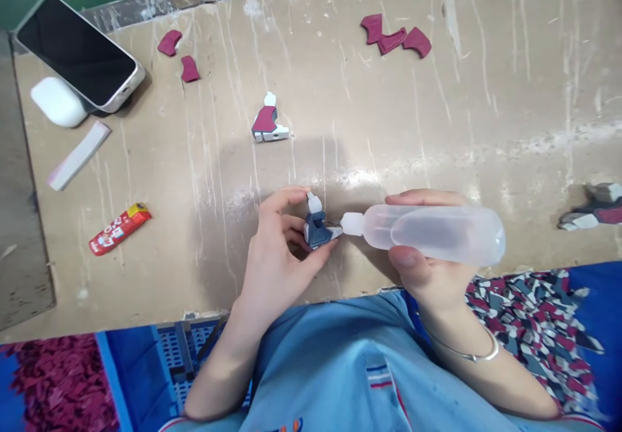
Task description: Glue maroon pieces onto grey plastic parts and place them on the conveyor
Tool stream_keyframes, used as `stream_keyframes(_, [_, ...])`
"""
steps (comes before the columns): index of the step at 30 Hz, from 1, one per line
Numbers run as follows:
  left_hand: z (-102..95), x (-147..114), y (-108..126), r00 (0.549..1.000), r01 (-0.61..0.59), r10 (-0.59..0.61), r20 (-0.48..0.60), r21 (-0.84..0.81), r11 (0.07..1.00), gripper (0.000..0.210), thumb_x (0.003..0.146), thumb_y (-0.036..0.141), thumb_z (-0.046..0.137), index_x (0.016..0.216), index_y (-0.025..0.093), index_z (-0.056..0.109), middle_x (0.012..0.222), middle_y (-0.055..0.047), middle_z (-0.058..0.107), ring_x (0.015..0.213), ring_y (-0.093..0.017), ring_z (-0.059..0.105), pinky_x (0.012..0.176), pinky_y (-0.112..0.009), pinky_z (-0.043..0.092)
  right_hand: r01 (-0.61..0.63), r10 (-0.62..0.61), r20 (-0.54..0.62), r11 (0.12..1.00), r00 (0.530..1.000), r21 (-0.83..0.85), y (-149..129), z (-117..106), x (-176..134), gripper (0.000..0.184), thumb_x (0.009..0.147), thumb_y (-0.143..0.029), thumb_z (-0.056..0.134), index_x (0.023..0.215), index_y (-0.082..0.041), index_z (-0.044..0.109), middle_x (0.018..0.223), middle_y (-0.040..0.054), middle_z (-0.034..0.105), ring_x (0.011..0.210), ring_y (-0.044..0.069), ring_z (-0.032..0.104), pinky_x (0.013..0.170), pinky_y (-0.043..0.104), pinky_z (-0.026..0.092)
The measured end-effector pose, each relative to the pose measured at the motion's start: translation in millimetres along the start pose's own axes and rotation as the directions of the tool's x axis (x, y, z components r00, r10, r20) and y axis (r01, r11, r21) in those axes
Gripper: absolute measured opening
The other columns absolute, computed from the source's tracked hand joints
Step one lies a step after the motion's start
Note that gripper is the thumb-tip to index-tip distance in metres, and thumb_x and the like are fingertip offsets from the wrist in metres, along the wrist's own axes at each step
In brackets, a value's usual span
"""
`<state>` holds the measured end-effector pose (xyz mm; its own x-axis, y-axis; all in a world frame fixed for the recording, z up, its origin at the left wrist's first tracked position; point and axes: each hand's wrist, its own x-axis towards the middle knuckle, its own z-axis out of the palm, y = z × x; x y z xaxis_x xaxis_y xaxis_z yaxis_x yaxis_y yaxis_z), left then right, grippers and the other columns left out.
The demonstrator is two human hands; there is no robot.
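My left hand (282, 250) pinches a small dark blue and white plastic part (318, 228) between thumb and fingers, just above the table. My right hand (432, 270) is wrapped round a translucent squeeze bottle (437, 232) lying sideways, its white nozzle turned left. The thin tip reaches the plastic part; whether it touches is too small to tell. Farther back on the table stands a similar white part with a maroon piece on it (265, 120).
Loose maroon pieces (392, 40) lie at the back. A phone (80, 53), white case (58, 102), pale strip (79, 155) and red packet (120, 229) are at left. Grey-maroon parts (595, 208) sit at right. Bins of maroon pieces (63, 383) and mixed parts (534, 335) stand below the front edge.
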<state>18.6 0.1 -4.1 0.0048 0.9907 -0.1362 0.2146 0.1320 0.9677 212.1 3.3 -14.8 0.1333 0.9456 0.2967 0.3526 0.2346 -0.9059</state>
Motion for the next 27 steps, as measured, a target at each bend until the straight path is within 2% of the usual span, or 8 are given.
stream_keyframes(3, [-0.6, 0.6, 0.0, 1.0, -0.016, 0.017, 0.012, -0.027, 0.999, 0.06, 0.079, 0.011, 0.088, 0.126, 0.027, 0.056, 0.142, -0.005, 0.069, 0.079, -0.009, 0.073, 0.066, -0.019, 0.062, 0.052, -0.053, 0.06, 0.998, 0.997, 0.022, -1.0, -1.9, -1.4, 0.041, 0.094, -0.068, 0.077, 0.107, -0.03, 0.077, 0.094, 0.006, 0.08, 0.078, 0.024, 0.077, 0.064, 0.039, 0.062])
stream_keyframes(7, [-0.6, 0.1, -1.0, 1.0, 0.007, -0.006, 0.017, -0.03, 1.0, 0.062, 0.076, 0.005, 0.084, 0.127, 0.028, 0.057, 0.142, -0.004, 0.07, 0.079, -0.01, 0.073, 0.067, -0.02, 0.062, 0.086, -0.087, 0.074, 0.996, 0.993, 0.022, 1.0, -1.7, -5.4, 0.041, 0.094, -0.068, 0.077, 0.105, -0.028, 0.079, 0.09, 0.0057, 0.08, 0.071, 0.023, 0.074, 0.058, 0.037, 0.059])
stream_keyframes(13, [-0.1, -2.5, -3.2, 0.999, -0.044, 0.043, 0.024, 0.022, 0.999, 0.064, 0.079, 0.004, 0.083, 0.13, 0.03, 0.054, 0.142, -0.002, 0.069, 0.082, -0.008, 0.072, 0.067, -0.018, 0.061, 0.168, -0.167, -0.046, 0.985, 0.985, 0.041, 8.6, -1.5, -6.9, 0.037, 0.094, -0.061, 0.079, 0.105, -0.026, 0.08, 0.083, 0.0039, 0.077, 0.066, 0.021, 0.073, 0.051, 0.036, 0.056])
stream_keyframes(17, [0.4, -2.1, -3.2, 0.998, -0.061, 0.06, 0.026, 0.05, 0.997, 0.064, 0.082, 0.01, 0.088, 0.131, 0.03, 0.053, 0.137, -0.001, 0.07, 0.082, -0.007, 0.073, 0.067, -0.017, 0.062, 0.185, -0.185, -0.071, 0.983, 0.98, -0.013, 8.3, -5.1, -4.5, 0.034, 0.095, -0.058, 0.079, 0.113, -0.03, 0.081, 0.085, 0.0031, 0.076, 0.068, 0.022, 0.074, 0.051, 0.037, 0.058])
stream_keyframes(22, [1.0, -1.0, -2.5, 0.998, -0.061, 0.059, 0.027, 0.059, 0.996, 0.063, 0.084, 0.012, 0.088, 0.131, 0.032, 0.052, 0.14, 0.001, 0.069, 0.083, -0.006, 0.074, 0.068, -0.016, 0.062, 0.202, -0.206, -0.086, 0.978, 0.975, -0.059, 4.2, -8.4, -5.5, 0.034, 0.095, -0.061, 0.077, 0.11, -0.031, 0.081, 0.084, 0.0039, 0.075, 0.066, 0.023, 0.074, 0.052, 0.039, 0.06])
stream_keyframes(27, [-1.0, -2.6, -3.9, 0.998, -0.061, 0.059, 0.029, 0.063, 0.996, 0.066, 0.082, 0.006, 0.086, 0.132, 0.033, 0.053, 0.142, 0.002, 0.067, 0.083, -0.005, 0.073, 0.069, -0.014, 0.061, 0.157, -0.157, 0.027, 0.987, 0.987, -0.019, 1.9, -7.5, -6.4, 0.036, 0.097, -0.064, 0.075, 0.108, -0.029, 0.076, 0.087, 0.0038, 0.076, 0.069, 0.023, 0.076, 0.054, 0.037, 0.064])
